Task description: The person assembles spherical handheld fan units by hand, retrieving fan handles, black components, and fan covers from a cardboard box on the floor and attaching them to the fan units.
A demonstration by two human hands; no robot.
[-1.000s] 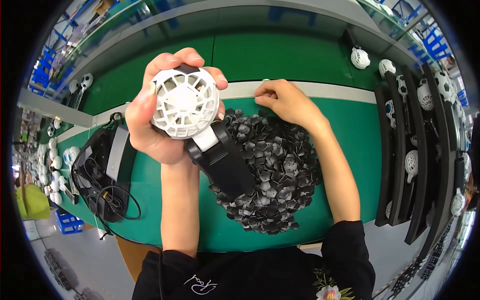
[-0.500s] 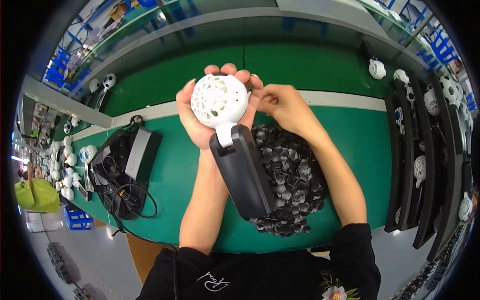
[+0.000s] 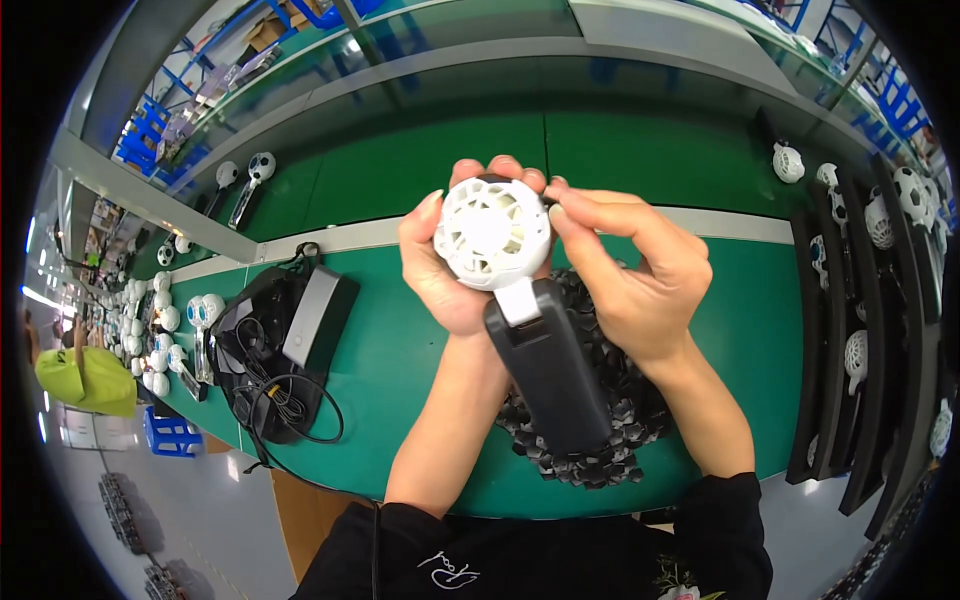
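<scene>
A handheld fan with a round white openwork head (image 3: 492, 232) and a black handle (image 3: 552, 375) is held up over the table. My left hand (image 3: 440, 270) is closed around the back of the head, its fingertips showing over the top rim. At the head's right edge, the thumb and forefinger of my right hand (image 3: 640, 265) pinch a small dark piece (image 3: 550, 199), mostly covered by the fingers. Beneath the fan and my right wrist lies a pile of small black pentagon pieces (image 3: 625, 430), partly hidden by the handle.
To the left sit a black bag (image 3: 262, 365) with coiled cable and a grey-black box (image 3: 318, 315). Several white fan heads (image 3: 150, 330) stand farther left. Black racks (image 3: 840, 350) holding fans line the right side. A low pale ledge (image 3: 740, 226) crosses behind my hands.
The fan head has turned to show its openwork front more squarely. My right hand has turned, bringing its pinching fingers and the dark piece into sight at the head's edge.
</scene>
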